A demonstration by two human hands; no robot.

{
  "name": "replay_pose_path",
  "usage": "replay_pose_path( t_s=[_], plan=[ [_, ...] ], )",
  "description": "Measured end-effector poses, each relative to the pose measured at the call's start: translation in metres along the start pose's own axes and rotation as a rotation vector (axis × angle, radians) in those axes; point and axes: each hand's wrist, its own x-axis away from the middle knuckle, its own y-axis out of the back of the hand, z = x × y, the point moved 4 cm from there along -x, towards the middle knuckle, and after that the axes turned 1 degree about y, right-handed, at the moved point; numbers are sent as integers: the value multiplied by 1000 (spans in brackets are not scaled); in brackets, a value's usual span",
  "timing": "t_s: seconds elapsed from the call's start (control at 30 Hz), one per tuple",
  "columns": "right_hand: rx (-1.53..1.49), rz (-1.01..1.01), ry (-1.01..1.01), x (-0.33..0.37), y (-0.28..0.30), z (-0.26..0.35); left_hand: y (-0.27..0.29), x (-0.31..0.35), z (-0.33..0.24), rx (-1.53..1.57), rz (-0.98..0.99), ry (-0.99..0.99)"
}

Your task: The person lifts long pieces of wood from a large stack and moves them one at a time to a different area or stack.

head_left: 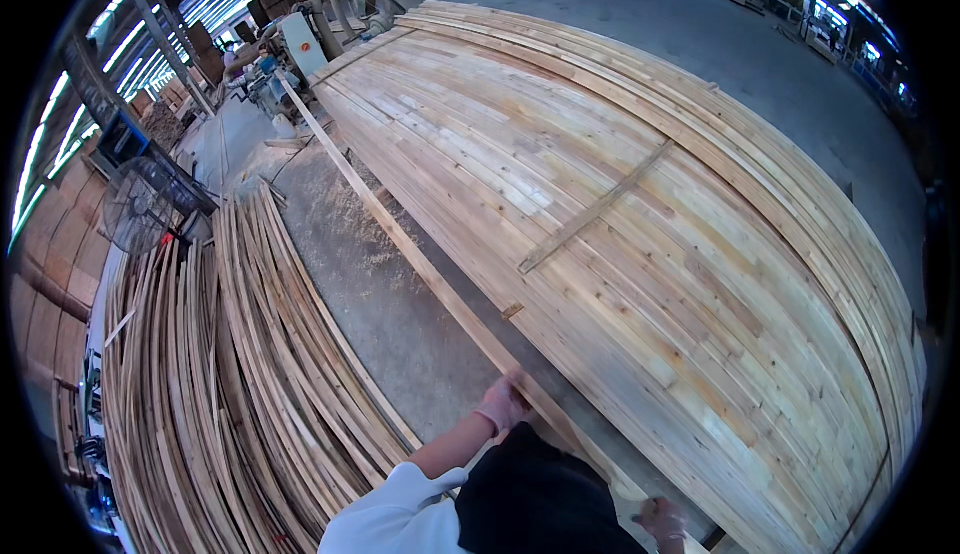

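Wooden strip (418,259) extends both ways past the left grip (506,404).

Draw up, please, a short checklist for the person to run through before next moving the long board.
1. Left hand gripping the long board: ok.
2. Right hand gripping firmly: cannot tell; it is at the board's near part.
3. Board clear of the wood panels: ok, a gap shows.
4. Board clear of the strip pile: ok, floor lies between.
5. Far end's contact with the machine: cannot tell, too small.
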Motion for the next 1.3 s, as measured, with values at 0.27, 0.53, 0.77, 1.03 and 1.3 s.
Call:
replay_pose_path(
  t_s=[0.27,0.53,0.77,1.03,1.3],
  plan=[
    [-364,-97,485,-22,49,183,23,51,127,-538,304,635],
    [-146,-209,-1,-1,39,-10,-34,75,-39,-510,206,112],
    [-368,-202,-503,167,96,-139,-103,97,-249,-462,19,-477],
    [-445,-549,-542,145,172,65,-127,26,-412,-332,-50,-643],
    [-320,-634,-278,23,168,193,-117,11,-448,-276,538,-561]
  ],
)
